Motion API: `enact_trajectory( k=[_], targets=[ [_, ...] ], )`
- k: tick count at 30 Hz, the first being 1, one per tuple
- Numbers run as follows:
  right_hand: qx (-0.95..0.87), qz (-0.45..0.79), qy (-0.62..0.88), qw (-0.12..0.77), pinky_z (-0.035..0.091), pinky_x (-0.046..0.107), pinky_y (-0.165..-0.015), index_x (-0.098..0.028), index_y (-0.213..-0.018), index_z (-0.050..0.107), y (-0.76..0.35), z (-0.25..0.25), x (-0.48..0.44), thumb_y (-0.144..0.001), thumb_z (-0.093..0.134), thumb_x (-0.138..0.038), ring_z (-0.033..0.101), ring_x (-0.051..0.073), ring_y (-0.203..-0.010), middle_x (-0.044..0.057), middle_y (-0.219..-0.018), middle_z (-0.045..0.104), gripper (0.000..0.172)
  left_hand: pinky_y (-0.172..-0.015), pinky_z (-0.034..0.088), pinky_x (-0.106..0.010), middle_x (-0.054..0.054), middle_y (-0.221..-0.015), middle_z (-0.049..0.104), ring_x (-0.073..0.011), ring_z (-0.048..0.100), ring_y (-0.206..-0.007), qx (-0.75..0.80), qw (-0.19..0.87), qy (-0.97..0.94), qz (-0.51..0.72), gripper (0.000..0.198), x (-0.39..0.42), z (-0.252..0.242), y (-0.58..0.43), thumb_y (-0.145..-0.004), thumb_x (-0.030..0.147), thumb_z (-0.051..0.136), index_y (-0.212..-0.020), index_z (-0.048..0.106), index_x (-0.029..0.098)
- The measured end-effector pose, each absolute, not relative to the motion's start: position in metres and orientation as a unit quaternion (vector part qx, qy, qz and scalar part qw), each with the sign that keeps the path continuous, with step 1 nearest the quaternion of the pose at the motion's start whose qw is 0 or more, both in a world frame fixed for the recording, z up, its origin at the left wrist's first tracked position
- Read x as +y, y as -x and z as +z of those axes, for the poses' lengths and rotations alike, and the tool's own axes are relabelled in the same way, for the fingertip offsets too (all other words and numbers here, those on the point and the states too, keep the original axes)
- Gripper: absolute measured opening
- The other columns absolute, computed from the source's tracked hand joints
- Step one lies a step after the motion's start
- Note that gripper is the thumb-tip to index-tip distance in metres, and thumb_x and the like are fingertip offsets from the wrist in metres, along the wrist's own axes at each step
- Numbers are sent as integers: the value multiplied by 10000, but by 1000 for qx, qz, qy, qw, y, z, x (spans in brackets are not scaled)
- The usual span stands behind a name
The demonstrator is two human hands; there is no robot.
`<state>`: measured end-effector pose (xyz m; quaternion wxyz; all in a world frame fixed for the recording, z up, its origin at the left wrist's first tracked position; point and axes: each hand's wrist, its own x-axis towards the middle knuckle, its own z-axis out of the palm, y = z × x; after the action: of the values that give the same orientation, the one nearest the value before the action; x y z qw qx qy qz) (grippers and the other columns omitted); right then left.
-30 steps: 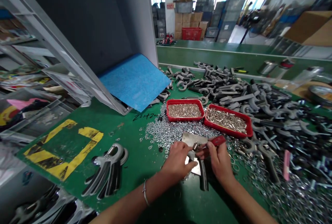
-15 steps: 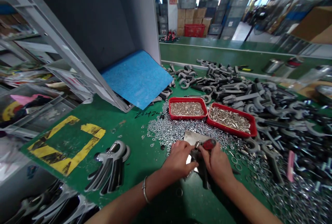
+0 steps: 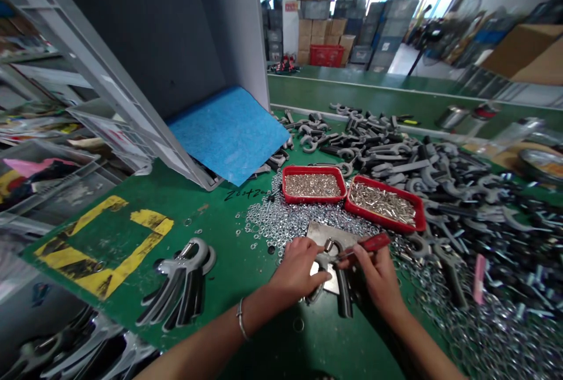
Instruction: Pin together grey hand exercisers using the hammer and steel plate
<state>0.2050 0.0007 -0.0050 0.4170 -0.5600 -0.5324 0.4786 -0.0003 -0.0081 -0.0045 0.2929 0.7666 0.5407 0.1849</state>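
Note:
My left hand is closed on a plier-like tool with a grey curved jaw and a black handle. A small coil spring shows at the tool's head. In my right hand is a red-handled screwdriver, its thin shaft pointing left to the tool's joint; whether the tip touches is hard to see. Beneath the tool lies a flat metal plate on the green table. My left fingers hide part of the tool's head.
Behind the plate stand two red trays, one with tiny metal parts, one with pins. Small rings lie scattered around. Similar tools are heaped at right, and several lie at left. A blue sheet leans from a grey crate.
My right hand has shifted right and turned, so the screwdriver now lies slantwise with more of its red handle showing. My left hand stays on the tool. The view has shifted slightly.

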Motion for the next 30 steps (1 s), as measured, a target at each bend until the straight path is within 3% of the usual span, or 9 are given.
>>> enact_trajectory(
  k=[12, 16, 18, 22, 26, 28, 30],
  targets=[
    [-622, 339, 594, 381, 553, 384, -715, -237, -1027, 482, -206, -12, -9, -947, 518, -523, 738, 272, -736, 57, -763, 751, 299, -975, 376, -397, -55, -1169, 567, -268, 474, -1116, 539, 294, -767, 186, 510, -7, -5, 1, -798, 444, 743, -1241, 592, 241],
    [-693, 226, 585, 356, 541, 404, -731, -207, -987, 553, -205, -18, -9, -955, 443, -568, 718, 300, -820, 136, -886, 732, 378, -976, 373, -400, -54, -1176, 571, -267, 478, -1110, 536, 290, -772, 182, 520, -9, -4, 2, -802, 447, 740, -1255, 584, 244],
    [-728, 184, 579, 316, 529, 415, -689, -194, -968, 560, -200, -15, -4, -953, 415, -573, 703, 310, -767, 154, -883, 708, 406, -974, 373, -404, -58, -1178, 573, -268, 480, -1106, 535, 283, -776, 179, 519, -9, -2, 1, -811, 450, 730, -1260, 578, 239],
    [-738, 294, 547, 263, 491, 356, -569, -229, -952, 468, -181, 17, 1, -946, 480, -486, 659, 256, -601, 55, -711, 658, 257, -936, 389, -414, -74, -1141, 581, -279, 491, -1080, 547, 257, -781, 157, 425, -8, 5, -2, -841, 431, 694, -1199, 602, 220],
    [-643, 527, 415, 369, 495, 309, -517, -275, -1001, 411, -179, 50, 1, -999, 375, -483, 599, 171, -479, -18, -729, 656, 211, -915, 398, -430, -88, -1134, 586, -292, 499, -1082, 549, 233, -792, 131, 331, -12, 9, -5, -890, 405, 630, -1162, 622, 217],
    [-604, 521, 449, 403, 493, 307, -510, -286, -1006, 402, -199, 49, 11, -997, 361, -501, 590, 173, -467, -39, -693, 643, 219, -932, 400, -440, -102, -1182, 580, -302, 497, -1102, 543, 229, -797, 127, 466, -15, 11, -4, -860, 458, 667, -1245, 586, 209],
    [-631, 410, 561, 345, 477, 303, -517, -273, -914, 441, -235, 36, 27, -942, 473, -518, 587, 184, -479, -41, -621, 614, 249, -950, 404, -451, -119, -1240, 569, -309, 498, -1119, 532, 218, -807, 132, 629, -10, 17, 0, -824, 520, 698, -1333, 528, 191]
  ],
)
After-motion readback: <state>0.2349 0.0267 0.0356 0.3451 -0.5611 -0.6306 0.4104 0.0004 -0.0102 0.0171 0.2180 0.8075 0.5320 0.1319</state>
